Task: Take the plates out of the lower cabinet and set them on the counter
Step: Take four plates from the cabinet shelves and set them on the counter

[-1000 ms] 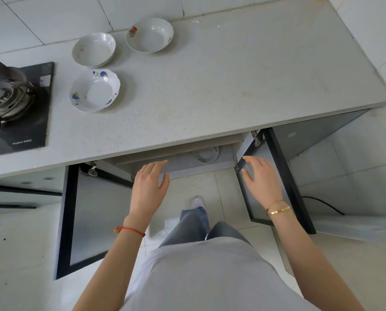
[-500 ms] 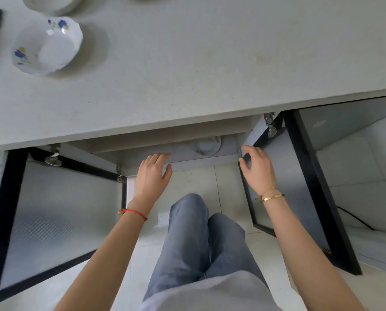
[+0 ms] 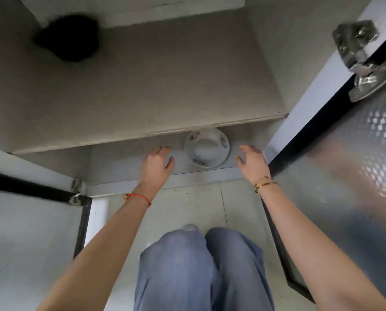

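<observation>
- At the bottom centre of the frame, the person's legs in blue trousers (image 3: 201, 270) stand on the pale tiled floor (image 3: 194, 205).
- Both bare forearms stretch up the frame from the lower corners toward the open cabinet.
- A red string bracelet (image 3: 140, 198) circles the left wrist; gold bangles (image 3: 264, 182) sit on the right one.
- Two frosted-glass doors swing outward: the left door (image 3: 30, 232) fills the lower left, the right door (image 3: 344, 176) runs down the right side, with a metal hinge (image 3: 365, 59) at the upper right.
- The left hand (image 3: 156, 164) is open, fingers spread and empty, over the cabinet's bottom shelf (image 3: 120, 162), just left of the plate.
- The right hand (image 3: 252, 162) is likewise open and empty, just right of the plate.
- The plate (image 3: 206, 147), white with small floral marks on its rim, lies on the bottom shelf between the two hands, touched by neither; its far edge tucks under the upper shelf (image 3: 131, 86).
- A dark blurred patch (image 3: 68, 37) shows at the upper left; I cannot tell what it is.
</observation>
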`<state>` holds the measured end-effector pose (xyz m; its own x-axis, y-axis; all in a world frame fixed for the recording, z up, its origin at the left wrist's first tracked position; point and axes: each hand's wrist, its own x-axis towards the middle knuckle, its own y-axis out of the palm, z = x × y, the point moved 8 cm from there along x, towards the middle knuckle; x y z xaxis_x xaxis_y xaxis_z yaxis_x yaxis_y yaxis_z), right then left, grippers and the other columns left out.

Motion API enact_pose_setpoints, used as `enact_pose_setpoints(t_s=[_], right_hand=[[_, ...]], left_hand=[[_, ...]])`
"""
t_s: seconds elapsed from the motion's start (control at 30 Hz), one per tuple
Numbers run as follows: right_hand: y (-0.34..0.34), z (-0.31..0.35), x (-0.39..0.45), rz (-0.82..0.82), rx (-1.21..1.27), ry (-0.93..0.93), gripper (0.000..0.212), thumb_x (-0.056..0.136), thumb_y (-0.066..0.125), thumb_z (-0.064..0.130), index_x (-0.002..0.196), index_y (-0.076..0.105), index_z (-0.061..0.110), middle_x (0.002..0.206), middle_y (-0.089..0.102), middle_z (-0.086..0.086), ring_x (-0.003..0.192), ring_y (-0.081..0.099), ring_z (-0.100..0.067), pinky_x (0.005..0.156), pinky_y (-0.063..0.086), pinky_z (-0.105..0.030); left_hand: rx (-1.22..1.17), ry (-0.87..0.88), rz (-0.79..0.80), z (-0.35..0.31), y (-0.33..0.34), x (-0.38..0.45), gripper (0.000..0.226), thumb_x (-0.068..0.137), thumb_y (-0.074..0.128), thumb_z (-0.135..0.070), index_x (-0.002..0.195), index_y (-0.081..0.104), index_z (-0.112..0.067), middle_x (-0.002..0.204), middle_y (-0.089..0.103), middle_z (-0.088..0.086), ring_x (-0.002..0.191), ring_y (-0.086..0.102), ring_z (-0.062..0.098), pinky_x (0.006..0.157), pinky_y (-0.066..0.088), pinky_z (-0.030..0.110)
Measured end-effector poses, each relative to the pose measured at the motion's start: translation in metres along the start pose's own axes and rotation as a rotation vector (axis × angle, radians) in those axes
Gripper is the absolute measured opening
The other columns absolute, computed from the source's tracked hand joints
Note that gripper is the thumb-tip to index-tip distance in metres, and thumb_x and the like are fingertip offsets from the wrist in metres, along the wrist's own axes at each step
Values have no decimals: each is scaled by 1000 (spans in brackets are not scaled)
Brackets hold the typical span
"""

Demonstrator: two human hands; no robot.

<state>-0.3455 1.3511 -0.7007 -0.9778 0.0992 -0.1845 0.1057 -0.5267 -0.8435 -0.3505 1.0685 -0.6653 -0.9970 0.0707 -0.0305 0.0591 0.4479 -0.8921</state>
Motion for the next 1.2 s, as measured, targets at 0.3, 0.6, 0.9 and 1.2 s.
enact_pose_setpoints(t_s=[0.3,0.6,0.9,1.2], right_hand=[[106,-54,90,-77,-46,-57,38,92,55,24,127,52,9,121,60,-18,110,57,-35,84,50,-39],[148,-90,139,-84,19,-32,33,90,59,24,112,56,1,109,63,-21,102,59,-37,81,50,-38],[169,-98,150,-5,169,63,27,85,64,21,105,60,3,100,69,-16,97,63,-34,86,52,-39],[172,-96,142,-46,285,81,28,84,65,11,112,63,4,98,72,-13,92,66,-28,78,44,-20]], left_hand=[[56,5,-19,62,130,55,37,90,58,-25,124,60,-11,117,65,11,99,64,34,80,51,39],[40,-60,38,87,185,99,43,92,55,-28,131,54,-10,122,63,9,109,60,29,87,50,37],[66,-163,173,96,217,118,45,94,52,-34,131,52,-7,124,60,13,118,52,31,96,47,43],[-115,-192,141,97,223,116,33,90,61,-24,113,63,-2,112,67,17,105,61,32,88,51,37]])
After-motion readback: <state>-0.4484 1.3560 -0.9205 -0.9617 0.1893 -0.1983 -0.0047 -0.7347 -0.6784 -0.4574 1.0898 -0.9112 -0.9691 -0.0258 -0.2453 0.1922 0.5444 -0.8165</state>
